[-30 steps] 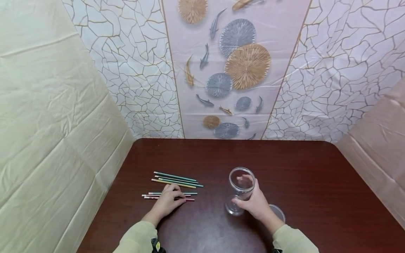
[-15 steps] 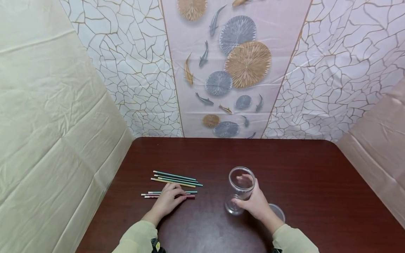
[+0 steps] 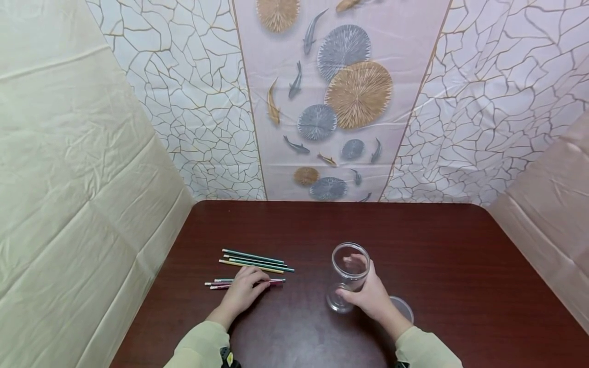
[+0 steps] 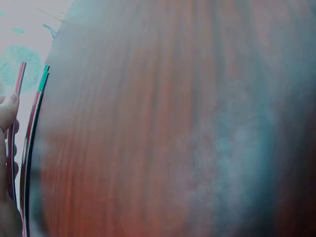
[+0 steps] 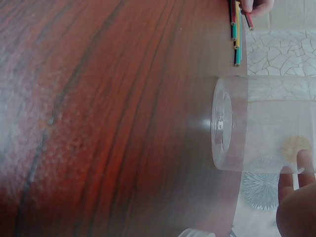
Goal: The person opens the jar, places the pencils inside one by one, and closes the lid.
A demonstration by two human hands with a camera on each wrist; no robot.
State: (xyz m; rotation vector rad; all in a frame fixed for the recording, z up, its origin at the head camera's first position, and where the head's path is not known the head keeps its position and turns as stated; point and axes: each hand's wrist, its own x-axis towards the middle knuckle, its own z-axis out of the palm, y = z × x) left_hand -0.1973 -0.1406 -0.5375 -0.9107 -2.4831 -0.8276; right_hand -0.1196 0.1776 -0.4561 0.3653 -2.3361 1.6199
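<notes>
In the head view my left hand [image 3: 244,292] is at the lower group of pencils [image 3: 222,282]. Thumb and fingers pinch a red pencil [image 4: 20,79], which the left wrist view shows raised beside the others; the hand hides part of it. My right hand [image 3: 371,297] grips a clear, lidless jar [image 3: 341,281] around its side, with the open mouth upward and the base on the table. The right wrist view shows the fingers [image 5: 304,160] against the jar wall and nothing inside it.
Several teal and yellow pencils [image 3: 257,261] lie just beyond my left hand on the dark red table [image 3: 294,225]. A clear round lid [image 3: 402,309] lies beside my right wrist, partly covered. Cloth-covered walls [image 3: 115,214] border the table's sides and back.
My left hand has drawn the red pencil slightly away from me and lifted it off the table. The right hand and the jar have stayed in place.
</notes>
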